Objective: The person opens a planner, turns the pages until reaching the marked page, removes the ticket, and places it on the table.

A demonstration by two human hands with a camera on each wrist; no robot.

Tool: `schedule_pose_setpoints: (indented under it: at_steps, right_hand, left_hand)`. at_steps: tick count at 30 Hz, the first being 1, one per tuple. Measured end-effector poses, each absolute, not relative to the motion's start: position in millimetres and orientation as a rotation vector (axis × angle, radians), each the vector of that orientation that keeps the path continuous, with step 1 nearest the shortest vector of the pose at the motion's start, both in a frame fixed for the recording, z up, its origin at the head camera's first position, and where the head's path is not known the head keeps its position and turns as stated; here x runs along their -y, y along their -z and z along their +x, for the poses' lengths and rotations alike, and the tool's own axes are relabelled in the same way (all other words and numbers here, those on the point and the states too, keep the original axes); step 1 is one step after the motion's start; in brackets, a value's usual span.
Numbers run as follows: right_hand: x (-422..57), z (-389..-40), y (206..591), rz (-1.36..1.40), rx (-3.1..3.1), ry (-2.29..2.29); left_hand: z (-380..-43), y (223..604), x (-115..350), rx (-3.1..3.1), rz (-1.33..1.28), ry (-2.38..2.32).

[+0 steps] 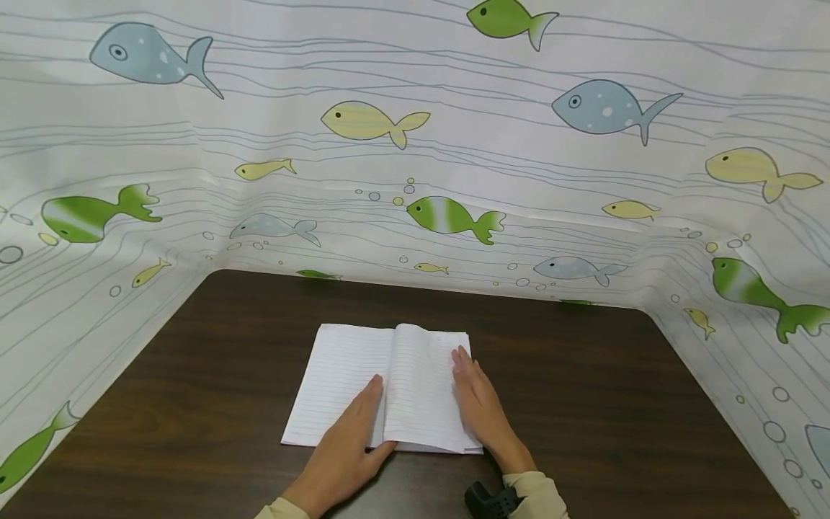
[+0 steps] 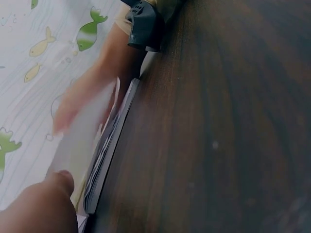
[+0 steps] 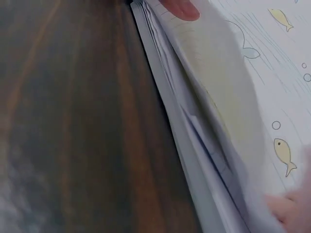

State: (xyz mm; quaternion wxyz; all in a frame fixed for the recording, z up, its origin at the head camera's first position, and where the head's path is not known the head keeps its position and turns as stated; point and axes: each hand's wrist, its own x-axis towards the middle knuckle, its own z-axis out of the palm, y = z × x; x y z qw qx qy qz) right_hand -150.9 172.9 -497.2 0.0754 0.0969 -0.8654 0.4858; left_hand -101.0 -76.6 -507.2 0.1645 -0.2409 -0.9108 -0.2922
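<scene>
A lined notebook (image 1: 346,360) lies spread on the dark table, its right-hand pages bulging up near the spine. My left hand (image 1: 344,450) rests over the lower left page with fingers straight along the spine, the thumb at the bottom edge. On the right margin of the other page lies my right hand (image 1: 483,404), fingers extended. From the left wrist, the left thumb (image 2: 58,187) touches the raised page, and the right hand (image 2: 97,80) is blurred behind it. The right wrist view shows the stacked page edges (image 3: 180,116) from the side, with a lifted sheet above them.
Brown wooden table (image 1: 583,404) surrounds the notebook. A white sheet printed with fish (image 1: 447,216) walls in the back and both sides. A dark band with a small device (image 1: 493,501) sits on the right wrist, beside a beige sleeve (image 1: 538,496).
</scene>
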Motion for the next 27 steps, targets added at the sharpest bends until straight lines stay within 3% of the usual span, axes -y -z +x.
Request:
schedule_pose_setpoints:
  at_steps: [10,14,20,27]
  right_hand:
    - [-174,-151,497,0.161,2.455,-1.649]
    - [-174,-151,497,0.130,2.450,-1.649]
    - [-175,-151,498,0.119,2.472,-1.645]
    - [-174,-153,499,0.125,2.487,-1.600]
  left_hand:
    - [-104,505,76,2.396,-0.742,1.015]
    - [-106,502,76,2.273,-0.645,1.033]
    - [-112,499,76,2.091,-0.475,0.727]
    - [-111,503,78,2.267,-0.590,0.599]
